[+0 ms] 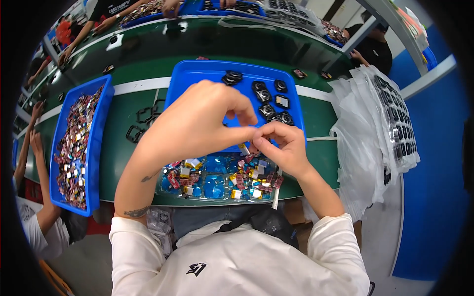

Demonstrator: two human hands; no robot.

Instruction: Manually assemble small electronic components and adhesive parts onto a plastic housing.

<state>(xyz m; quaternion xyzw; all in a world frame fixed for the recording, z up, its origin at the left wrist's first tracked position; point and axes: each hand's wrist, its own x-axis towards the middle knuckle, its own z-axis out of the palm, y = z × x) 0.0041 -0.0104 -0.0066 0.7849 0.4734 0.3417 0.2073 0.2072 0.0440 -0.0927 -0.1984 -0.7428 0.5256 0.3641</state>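
Note:
My left hand [212, 108] reaches over the blue tray [232, 69], its fingers curled and the thumb tip meeting the fingertips of my right hand [284, 148]. Whatever lies between the left fingertips is hidden. Pinched in my right hand is a small circuit board with a yellow-edged battery [244, 149], mostly covered by the fingers. Just below both hands is a clear plastic blister tray [216, 186], where several red boards and silver-and-yellow batteries lie around blue-looking pockets. Several round black housings [266, 111] rest in the right part of the blue tray.
A long blue bin [94, 172] full of small boards and batteries stands at left. Black frames [143, 116] lie between it and the blue tray. At right are stacked plastic-wrapped trays of black parts [395, 118]. Other people work at the left and across the green table [143, 64].

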